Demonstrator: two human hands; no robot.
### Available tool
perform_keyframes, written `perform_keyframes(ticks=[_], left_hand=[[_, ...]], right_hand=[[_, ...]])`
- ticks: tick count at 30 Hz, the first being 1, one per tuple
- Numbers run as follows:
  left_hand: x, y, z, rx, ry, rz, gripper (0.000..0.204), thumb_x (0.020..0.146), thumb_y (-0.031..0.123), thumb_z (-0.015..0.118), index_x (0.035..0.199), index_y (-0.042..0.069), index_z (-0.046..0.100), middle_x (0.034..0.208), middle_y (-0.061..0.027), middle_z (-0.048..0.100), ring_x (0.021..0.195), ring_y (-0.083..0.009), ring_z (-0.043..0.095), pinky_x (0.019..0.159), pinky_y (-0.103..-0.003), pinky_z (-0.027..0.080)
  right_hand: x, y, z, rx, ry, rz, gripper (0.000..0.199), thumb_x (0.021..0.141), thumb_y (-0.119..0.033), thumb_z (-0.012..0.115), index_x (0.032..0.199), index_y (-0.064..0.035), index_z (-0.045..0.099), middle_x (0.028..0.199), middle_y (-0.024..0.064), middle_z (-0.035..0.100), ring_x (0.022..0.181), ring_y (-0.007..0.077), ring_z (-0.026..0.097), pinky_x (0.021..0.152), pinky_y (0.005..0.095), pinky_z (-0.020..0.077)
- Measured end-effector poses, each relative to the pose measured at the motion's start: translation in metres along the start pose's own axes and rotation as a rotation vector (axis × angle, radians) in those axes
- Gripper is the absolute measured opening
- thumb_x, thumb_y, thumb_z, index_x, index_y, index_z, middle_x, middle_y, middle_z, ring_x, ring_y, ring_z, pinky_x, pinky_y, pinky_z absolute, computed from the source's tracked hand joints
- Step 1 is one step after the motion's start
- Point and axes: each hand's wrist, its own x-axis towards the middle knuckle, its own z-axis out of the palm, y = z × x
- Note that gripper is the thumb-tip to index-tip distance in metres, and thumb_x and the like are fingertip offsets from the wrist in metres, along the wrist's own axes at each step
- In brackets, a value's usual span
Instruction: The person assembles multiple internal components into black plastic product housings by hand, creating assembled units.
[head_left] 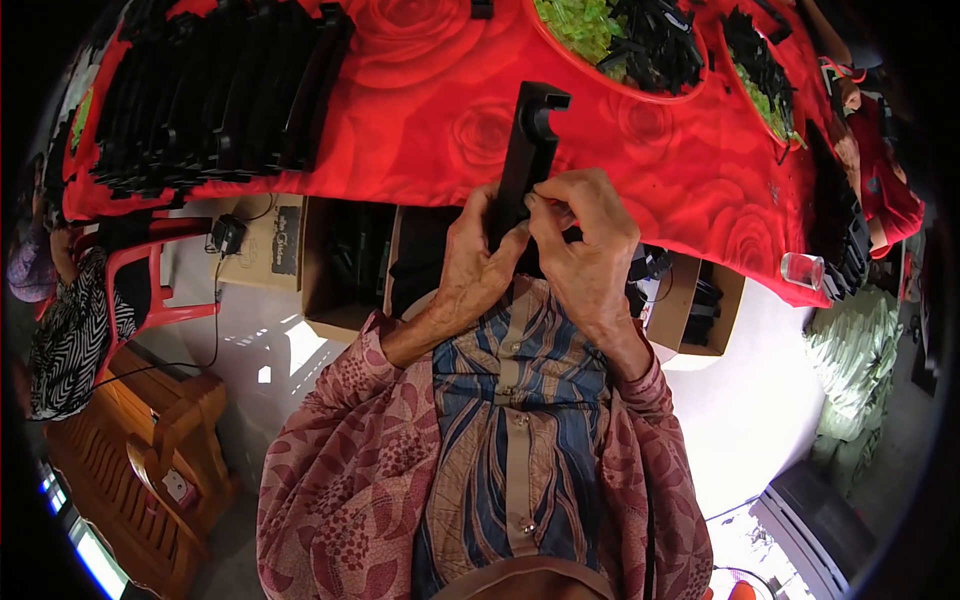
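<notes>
At the far left edge of the view, a person in a black-and-white zigzag top (pixel 70 335) sits on a red plastic chair (pixel 150 285) beside a wooden bench (pixel 150 440). Above them, long black plastic parts (pixel 215 90) lie stacked in rows on the red rose-patterned tablecloth (pixel 420 110). Under the table edge stand open cardboard boxes (pixel 335 265), with a black plug and cable (pixel 228 235) on the floor next to them. Near the middle, the left hand (pixel 475 270) wraps its fingers tightly around the lower end of a long black plastic bar (pixel 527 150), which stands up over the cloth with its notched, hooked end pointing away from the person. Touching it from the other side, the right hand (pixel 590 235) pinches the same bar between thumb and fingertips. Farther right, a red tray (pixel 640 90) holds green and black small pieces. At the right edge another person's red sleeve (pixel 895 195) shows, beside more black parts (pixel 845 245).
</notes>
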Motion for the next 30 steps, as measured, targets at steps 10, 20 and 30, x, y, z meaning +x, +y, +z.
perform_keyframes(ticks=[10,20,30], left_hand=[[0.0,-0.006,0.0,-0.02,0.023,0.026,0.031,0.09,0.012,0.061,0.114,-0.005,0.053,0.092,-0.0099,0.064,0.082,-0.0124,0.058,0.073,-0.029,0.048],[0.001,-0.004,-0.001,0.154,0.019,0.112,0.027,0.092,0.011,0.054,0.113,-0.007,0.051,0.09,-0.02,0.064,0.081,-0.0245,0.063,0.072,-0.036,0.049],[0.0,-0.001,-0.006,0.157,-0.056,0.051,0.024,0.091,0.012,0.057,0.108,-0.004,0.051,0.081,-0.0142,0.059,0.072,-0.0184,0.055,0.066,-0.033,0.046]], right_hand=[[-0.001,0.001,0.003,-0.018,0.057,-0.048,0.013,0.077,0.008,0.069,0.088,0.0019,0.065,0.084,0.0096,0.062,0.065,0.0155,0.062,0.057,0.0262,0.0488],[-0.003,0.0,0.004,-0.107,0.007,-0.05,0.012,0.077,0.005,0.069,0.088,0.0003,0.065,0.083,0.0095,0.061,0.067,0.0189,0.063,0.055,0.0281,0.0482],[-0.001,-0.001,-0.007,-0.184,-0.103,-0.079,0.017,0.08,0.003,0.069,0.096,0.0007,0.066,0.087,0.0126,0.061,0.072,0.0265,0.064,0.056,0.0338,0.0508]])
